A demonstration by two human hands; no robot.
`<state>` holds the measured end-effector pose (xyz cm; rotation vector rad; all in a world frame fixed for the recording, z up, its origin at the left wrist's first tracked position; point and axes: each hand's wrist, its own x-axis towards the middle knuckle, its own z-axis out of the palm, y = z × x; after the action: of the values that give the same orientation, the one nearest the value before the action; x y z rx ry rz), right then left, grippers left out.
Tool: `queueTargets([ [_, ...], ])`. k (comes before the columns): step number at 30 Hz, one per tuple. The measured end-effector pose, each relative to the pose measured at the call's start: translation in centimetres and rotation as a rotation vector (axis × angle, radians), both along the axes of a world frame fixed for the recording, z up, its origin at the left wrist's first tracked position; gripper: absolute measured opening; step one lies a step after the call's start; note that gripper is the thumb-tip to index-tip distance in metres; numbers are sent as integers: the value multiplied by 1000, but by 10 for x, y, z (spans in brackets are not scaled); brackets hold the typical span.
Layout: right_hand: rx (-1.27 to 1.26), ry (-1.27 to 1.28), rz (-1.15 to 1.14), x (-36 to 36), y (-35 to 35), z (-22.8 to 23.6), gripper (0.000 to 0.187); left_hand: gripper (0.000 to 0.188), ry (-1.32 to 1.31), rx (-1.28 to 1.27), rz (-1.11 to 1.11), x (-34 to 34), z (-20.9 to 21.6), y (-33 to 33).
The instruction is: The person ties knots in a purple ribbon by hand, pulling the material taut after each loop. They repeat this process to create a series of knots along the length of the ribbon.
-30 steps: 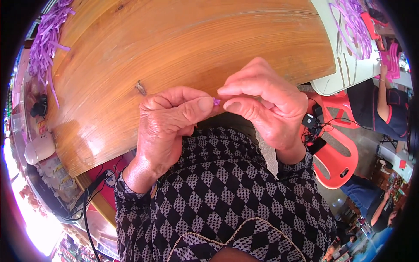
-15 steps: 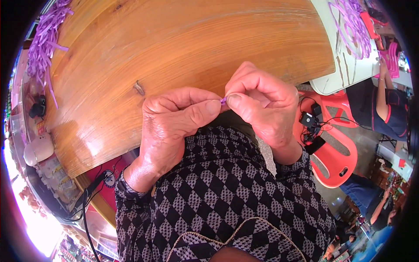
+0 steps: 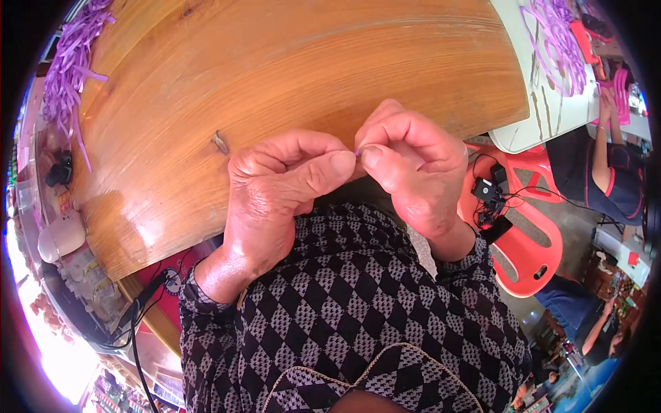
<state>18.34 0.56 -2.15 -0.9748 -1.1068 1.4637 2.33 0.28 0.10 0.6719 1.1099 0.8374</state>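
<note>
Over the near edge of the wooden table, my left hand (image 3: 286, 182) and my right hand (image 3: 416, 168) meet with their fingertips touching. Both are closed, thumb against forefinger. Pinched between them is a small piece of purple ribbon (image 3: 357, 153); only a speck shows, and the fingers cover the rest. From this view I cannot make out its shape.
The wooden table (image 3: 296, 76) fills the middle. Purple ribbons (image 3: 69, 65) hang at its far left; another purple bundle (image 3: 561, 48) lies on a white table (image 3: 513, 134) at right. A red chair (image 3: 527, 241) holds black cabled devices (image 3: 487, 196). Another person's arm (image 3: 602, 151) is at far right.
My fingertips have come closer together, and less of the purple ribbon shows between them. My left hand has shifted slightly to the right.
</note>
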Motion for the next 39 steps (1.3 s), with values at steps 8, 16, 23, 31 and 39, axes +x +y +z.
queueTargets([
  [8, -9, 159, -26, 5, -5, -10, 4, 15, -65, -104, -2, 2, -1, -2],
  [16, 523, -335, 81, 17, 16, -1, 27, 13, -89, -110, -20, 0, -1, 0],
  [23, 619, -372, 195, 23, 19, 9, 14, 11, -122, -99, -110, -9, 8, 3],
  [31, 635, -365, 301, 25, 18, 14, 19, 10, -6, -97, -88, -11, 12, -6],
  [39, 660, -520, 253, 27, 18, 13, 24, 7, 5, -98, -37, -11, 7, -7],
])
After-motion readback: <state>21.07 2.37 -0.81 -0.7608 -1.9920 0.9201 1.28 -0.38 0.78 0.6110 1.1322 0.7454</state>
